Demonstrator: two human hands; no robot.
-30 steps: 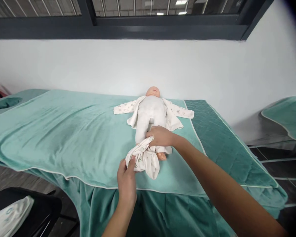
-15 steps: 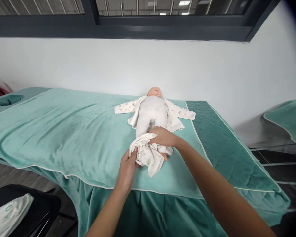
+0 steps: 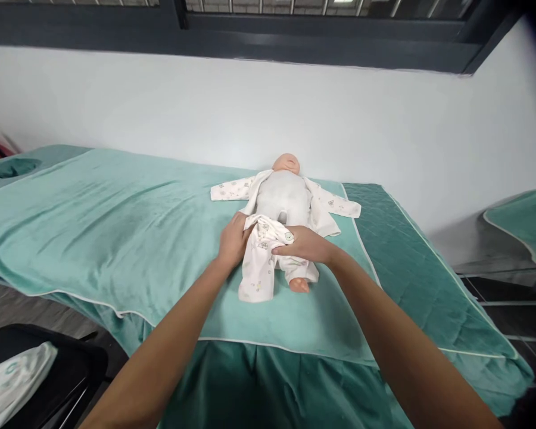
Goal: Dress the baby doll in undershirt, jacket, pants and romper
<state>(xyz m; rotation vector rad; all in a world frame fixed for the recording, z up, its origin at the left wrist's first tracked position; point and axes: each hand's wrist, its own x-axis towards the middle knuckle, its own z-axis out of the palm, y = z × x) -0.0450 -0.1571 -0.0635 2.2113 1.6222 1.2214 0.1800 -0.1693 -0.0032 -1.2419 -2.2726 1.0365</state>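
Observation:
A baby doll (image 3: 283,193) with a grey-white cloth body lies on its back, head toward the wall. An open patterned baby jacket (image 3: 233,189) is on its arms, the front panels spread to both sides. White patterned baby pants (image 3: 258,277) are around its lower legs. My left hand (image 3: 233,241) is closed on the waistband at the left side. My right hand (image 3: 304,244) grips the waistband near the middle, over the doll's legs. One foot (image 3: 299,285) sticks out of the right pant leg; the other foot is hidden in the left one.
The doll lies on a pale green blanket (image 3: 116,238) over a massage bed with a darker quilted cover (image 3: 411,286). A black chair (image 3: 78,360) holding a folded white cloth (image 3: 15,378) stands at lower left. A green-covered stool (image 3: 524,220) is at the right, and a white wall (image 3: 161,107) behind.
Both hands have pulled the pants' waistband up the doll's legs. My left hand moved up toward the hip, and the bunched left pant leg now hangs straight. The right foot shows more.

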